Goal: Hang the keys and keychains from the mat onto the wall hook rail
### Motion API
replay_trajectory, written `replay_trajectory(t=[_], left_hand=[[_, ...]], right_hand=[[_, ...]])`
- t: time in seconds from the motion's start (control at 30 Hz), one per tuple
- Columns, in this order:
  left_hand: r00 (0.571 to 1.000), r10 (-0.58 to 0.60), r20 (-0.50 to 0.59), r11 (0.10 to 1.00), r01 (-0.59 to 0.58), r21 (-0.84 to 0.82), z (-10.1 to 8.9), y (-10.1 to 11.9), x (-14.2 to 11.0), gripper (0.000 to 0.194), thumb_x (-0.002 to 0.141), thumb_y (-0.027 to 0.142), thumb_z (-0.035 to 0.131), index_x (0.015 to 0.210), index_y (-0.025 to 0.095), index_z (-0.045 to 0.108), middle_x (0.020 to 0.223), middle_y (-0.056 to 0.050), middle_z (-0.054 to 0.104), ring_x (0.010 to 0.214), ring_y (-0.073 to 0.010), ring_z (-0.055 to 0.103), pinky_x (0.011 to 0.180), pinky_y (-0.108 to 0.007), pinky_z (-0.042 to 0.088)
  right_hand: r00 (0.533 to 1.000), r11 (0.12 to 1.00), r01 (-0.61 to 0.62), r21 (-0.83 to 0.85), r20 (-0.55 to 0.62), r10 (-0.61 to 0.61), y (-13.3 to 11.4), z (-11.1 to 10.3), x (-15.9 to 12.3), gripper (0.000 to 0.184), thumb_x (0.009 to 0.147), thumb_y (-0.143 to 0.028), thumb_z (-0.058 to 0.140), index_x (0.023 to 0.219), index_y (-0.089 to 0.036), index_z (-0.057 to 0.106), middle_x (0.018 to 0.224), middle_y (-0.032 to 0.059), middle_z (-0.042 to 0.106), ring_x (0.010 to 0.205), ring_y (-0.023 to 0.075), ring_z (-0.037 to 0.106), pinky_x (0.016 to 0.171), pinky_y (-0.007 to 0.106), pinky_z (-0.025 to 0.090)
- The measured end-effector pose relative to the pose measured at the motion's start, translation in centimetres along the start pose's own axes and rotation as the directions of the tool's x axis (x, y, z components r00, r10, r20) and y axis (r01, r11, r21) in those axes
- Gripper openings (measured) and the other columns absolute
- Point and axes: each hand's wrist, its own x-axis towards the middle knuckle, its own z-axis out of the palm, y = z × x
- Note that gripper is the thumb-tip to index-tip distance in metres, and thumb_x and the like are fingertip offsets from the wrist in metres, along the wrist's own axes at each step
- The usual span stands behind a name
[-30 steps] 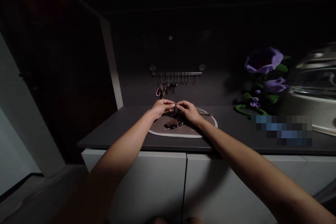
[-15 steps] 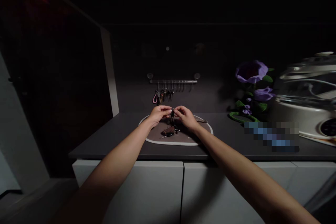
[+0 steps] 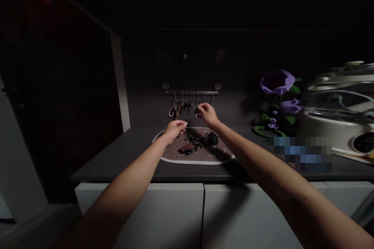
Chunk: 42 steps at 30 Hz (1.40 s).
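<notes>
Small key bunch (image 3: 196, 113) pinched in the right hand (image 3: 208, 114), near the hook rail (image 3: 191, 93)

Nearest, on the mat (image 3: 169, 153) that covers part of the worktop (image 3: 117, 159), lie a brown key holder (image 3: 186, 147) and, to its right, a black fob (image 3: 213, 138). Anything dropped would probably land among them and tangle. Farther back, the left hand (image 3: 174, 129) is over the mat's far left part, fingers curled; whether the tips meet or hold anything, I cannot tell. Beyond it and to the right, the right hand has its fingers clamped on the small key bunch, which dangles lower than the rail's right half. So slight a pinch could slip if a key caught on a hook. Farthest, hanging keys (image 3: 187, 106) crowd the rail's left half beside a pink loop (image 3: 171, 111); a knock might unseat some.

As for what is hidden, the right forearm covers the mat's right edge, and the fingers hide the top of the held bunch. Dim light merges the hanging keys into one dark cluster, and the gap between held bunch and hooks cannot be judged from this view
</notes>
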Motion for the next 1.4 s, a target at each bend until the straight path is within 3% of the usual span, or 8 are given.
replay_trajectory(t=[0.23, 0.37, 0.53, 1.13, 1.4], left_hand=[[0.997, -0.046, -0.058, 0.998, 0.049, 0.045, -0.1, -0.1, 0.2, 0.013, 0.068, 0.022, 0.065, 0.077, 0.012, 0.062, 0.066, -0.001, 0.060, 0.052, -0.0049, 0.051, 0.045, -0.015, 0.036], [0.995, -0.062, -0.079, 0.997, 0.065, 0.045, -0.1, 0.0, 0.2, 0.010, 0.069, 0.019, 0.063, 0.075, 0.012, 0.062, 0.065, -0.001, 0.060, 0.051, -0.0046, 0.050, 0.044, -0.015, 0.035], [0.994, -0.061, -0.087, 0.997, 0.065, 0.047, -0.2, -0.1, 0.4, 0.011, 0.068, 0.021, 0.064, 0.075, 0.013, 0.062, 0.067, -0.002, 0.061, 0.051, -0.0046, 0.051, 0.046, -0.015, 0.036], [0.993, -0.024, -0.113, 0.995, 0.035, 0.094, -0.1, 0.1, 0.3, 0.004, 0.072, 0.015, 0.058, 0.071, 0.012, 0.061, 0.061, 0.000, 0.057, 0.049, -0.0056, 0.048, 0.047, -0.018, 0.034], [0.993, -0.001, -0.115, 0.993, 0.015, 0.115, -0.2, 0.1, 0.3, 0.003, 0.071, 0.014, 0.058, 0.071, 0.012, 0.060, 0.056, 0.002, 0.055, 0.048, -0.0056, 0.048, 0.048, -0.018, 0.034]], right_hand=[[0.966, 0.975, -0.061, -0.214, -0.259, 0.004, 1.1, 1.4, 5.1, 0.015, 0.075, -0.026, 0.048, 0.080, -0.015, 0.056, 0.075, 0.0040, 0.060, 0.068, 0.0120, 0.057, 0.064, 0.027, 0.049], [0.951, 0.948, -0.068, -0.310, -0.308, -0.032, 1.2, 2.1, 6.7, 0.021, 0.076, -0.026, 0.046, 0.084, -0.013, 0.061, 0.082, 0.0094, 0.064, 0.076, 0.0160, 0.060, 0.070, 0.030, 0.047], [0.931, 0.890, -0.175, -0.421, -0.364, 0.011, 0.5, 2.7, 7.1, 0.022, 0.075, -0.024, 0.048, 0.084, -0.013, 0.065, 0.088, 0.0125, 0.066, 0.083, 0.0199, 0.061, 0.077, 0.030, 0.045], [0.936, 0.871, -0.165, -0.462, -0.352, -0.009, 2.5, 2.1, 7.3, 0.021, 0.074, -0.024, 0.050, 0.083, -0.014, 0.067, 0.087, 0.0127, 0.067, 0.082, 0.0203, 0.062, 0.076, 0.031, 0.046], [0.948, 0.826, -0.188, -0.532, -0.317, 0.012, 1.8, 2.0, 6.7, 0.021, 0.075, -0.024, 0.050, 0.083, -0.015, 0.067, 0.086, 0.0100, 0.067, 0.082, 0.0182, 0.061, 0.076, 0.026, 0.044]])
